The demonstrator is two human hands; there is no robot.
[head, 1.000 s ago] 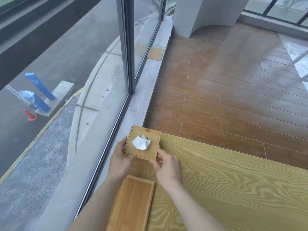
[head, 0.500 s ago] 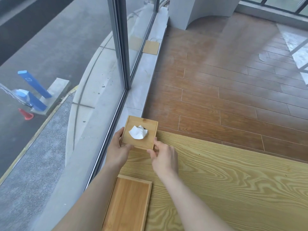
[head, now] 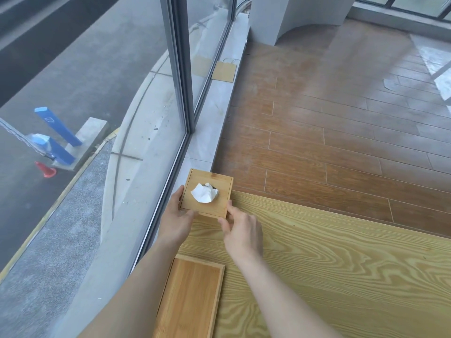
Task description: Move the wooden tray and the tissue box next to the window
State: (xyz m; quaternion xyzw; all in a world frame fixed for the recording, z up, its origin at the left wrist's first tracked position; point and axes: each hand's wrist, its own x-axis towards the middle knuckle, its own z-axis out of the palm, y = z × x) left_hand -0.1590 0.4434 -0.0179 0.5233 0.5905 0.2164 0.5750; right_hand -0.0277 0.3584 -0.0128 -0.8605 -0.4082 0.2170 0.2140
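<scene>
A square wooden tissue box [head: 214, 184] with a white tissue poking out of its top sits at the far left corner of the pale wood table [head: 341, 264], right beside the window glass [head: 97, 118]. My left hand [head: 174, 220] grips the box's left side and near-left corner. My right hand [head: 240, 231] touches its near-right corner with fingertips. The flat wooden tray [head: 192, 298] lies on the table closer to me, along the window edge, partly under my left forearm.
A grey window frame post [head: 180, 64] stands beyond the box, with a white sill [head: 214, 113] running along the glass. A brown paper bag [head: 224, 71] lies on the sill further off. Brown plank floor [head: 341, 130] spreads to the right.
The tissue box has slid a little further toward the table's far corner with both hands on it. The tray has stayed in place.
</scene>
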